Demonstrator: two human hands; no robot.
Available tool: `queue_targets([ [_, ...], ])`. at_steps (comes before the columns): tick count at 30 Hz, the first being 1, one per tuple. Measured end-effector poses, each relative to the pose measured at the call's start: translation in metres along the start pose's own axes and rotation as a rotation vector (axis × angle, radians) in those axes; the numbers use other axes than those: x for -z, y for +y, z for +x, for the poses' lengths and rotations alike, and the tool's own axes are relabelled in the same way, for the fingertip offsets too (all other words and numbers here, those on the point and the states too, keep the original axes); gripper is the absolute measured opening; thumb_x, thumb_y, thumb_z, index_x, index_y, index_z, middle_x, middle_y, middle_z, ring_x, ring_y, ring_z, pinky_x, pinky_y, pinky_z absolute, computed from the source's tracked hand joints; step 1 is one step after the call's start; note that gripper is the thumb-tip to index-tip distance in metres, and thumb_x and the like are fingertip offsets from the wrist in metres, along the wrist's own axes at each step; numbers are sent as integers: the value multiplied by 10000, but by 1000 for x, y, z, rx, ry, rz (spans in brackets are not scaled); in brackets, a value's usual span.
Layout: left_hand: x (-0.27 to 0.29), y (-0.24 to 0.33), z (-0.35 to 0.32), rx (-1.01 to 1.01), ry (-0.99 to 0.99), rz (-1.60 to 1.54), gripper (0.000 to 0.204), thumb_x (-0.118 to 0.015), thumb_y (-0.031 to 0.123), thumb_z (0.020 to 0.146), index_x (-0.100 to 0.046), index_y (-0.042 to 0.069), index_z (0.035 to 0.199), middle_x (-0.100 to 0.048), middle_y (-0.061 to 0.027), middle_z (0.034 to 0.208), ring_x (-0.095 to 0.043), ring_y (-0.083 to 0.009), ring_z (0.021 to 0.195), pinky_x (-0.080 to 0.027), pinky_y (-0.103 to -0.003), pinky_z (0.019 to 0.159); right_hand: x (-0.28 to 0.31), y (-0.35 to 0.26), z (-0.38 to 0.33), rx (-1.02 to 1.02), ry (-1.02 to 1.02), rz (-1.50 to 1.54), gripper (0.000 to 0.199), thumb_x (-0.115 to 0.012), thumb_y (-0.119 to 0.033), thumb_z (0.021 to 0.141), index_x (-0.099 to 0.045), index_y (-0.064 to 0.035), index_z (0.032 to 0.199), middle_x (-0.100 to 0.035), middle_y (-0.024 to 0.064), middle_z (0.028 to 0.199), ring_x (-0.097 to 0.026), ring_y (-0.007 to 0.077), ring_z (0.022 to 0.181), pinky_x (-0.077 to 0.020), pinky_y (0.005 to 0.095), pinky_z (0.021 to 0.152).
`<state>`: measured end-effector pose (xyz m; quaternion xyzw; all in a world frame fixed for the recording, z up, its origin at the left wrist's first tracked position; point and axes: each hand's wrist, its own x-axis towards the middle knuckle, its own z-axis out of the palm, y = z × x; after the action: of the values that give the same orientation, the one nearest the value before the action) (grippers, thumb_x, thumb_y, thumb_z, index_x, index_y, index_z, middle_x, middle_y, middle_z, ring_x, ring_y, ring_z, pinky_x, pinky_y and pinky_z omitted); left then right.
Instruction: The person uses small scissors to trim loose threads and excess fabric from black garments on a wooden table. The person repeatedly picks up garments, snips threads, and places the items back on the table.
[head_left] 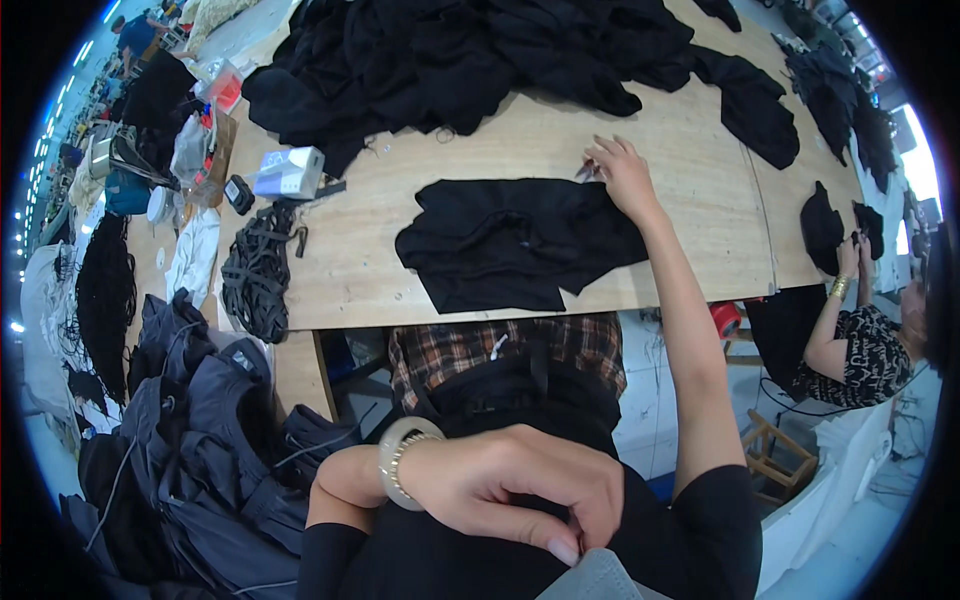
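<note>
My right hand [622, 170] is stretched out over the wooden table [690, 230], fingers loosely spread, fingertips at a small metal tool [586, 171] lying just beyond the far corner of a folded black garment [510, 242]; whether they grip it I cannot tell. My left hand [520, 490] is low at my lap, fingers curled together, pinching grey cloth [595, 580]. A heap of black garments [450, 60] lies further back.
</note>
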<state>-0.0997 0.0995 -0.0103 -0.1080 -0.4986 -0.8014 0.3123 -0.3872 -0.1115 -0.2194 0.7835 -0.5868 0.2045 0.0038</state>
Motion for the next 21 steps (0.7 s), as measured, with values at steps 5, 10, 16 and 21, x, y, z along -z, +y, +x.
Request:
queue_targets([
  [5, 41, -25, -21, 428, 340, 645, 139, -734, 101, 859, -702, 14, 963, -684, -91, 923, -653, -215, 842, -512, -308, 742, -18, 21, 1, 2, -159, 30, 238, -638, -94, 854, -664, -91, 1091, -603, 71, 1331, -490, 277, 1292, -386, 484, 991],
  [10, 121, -111, -15, 285, 867, 1407, 126, -707, 84, 847, -632, 21, 925, -548, -83, 888, -611, -247, 787, -508, -349, 651, -8, 14, -7, -106, -61, 21, 100, -643, -125, 879, -585, -46, 896, -674, 64, 1081, -602, 286, 1060, -436, 471, 856],
  [16, 165, -147, 7, 417, 770, 1843, 145, -719, 105, 821, -651, 39, 930, -578, -72, 910, -608, -265, 831, -515, -354, 693, 33, -6, -42, -565, 289, 601, 144, -608, -145, 956, -558, -12, 935, -605, 110, 724, -593, 243, 659, -466, 328, 627],
  [21, 178, -138, 5, 285, 786, 1756, 67, -647, 18, 855, -621, 30, 915, -610, -75, 818, -623, -246, 723, -517, -346, 643, 54, -35, -90, -562, 227, 697, 152, -678, -151, 918, -622, -11, 940, -573, 36, 730, -485, 102, 668, -425, 246, 629],
])
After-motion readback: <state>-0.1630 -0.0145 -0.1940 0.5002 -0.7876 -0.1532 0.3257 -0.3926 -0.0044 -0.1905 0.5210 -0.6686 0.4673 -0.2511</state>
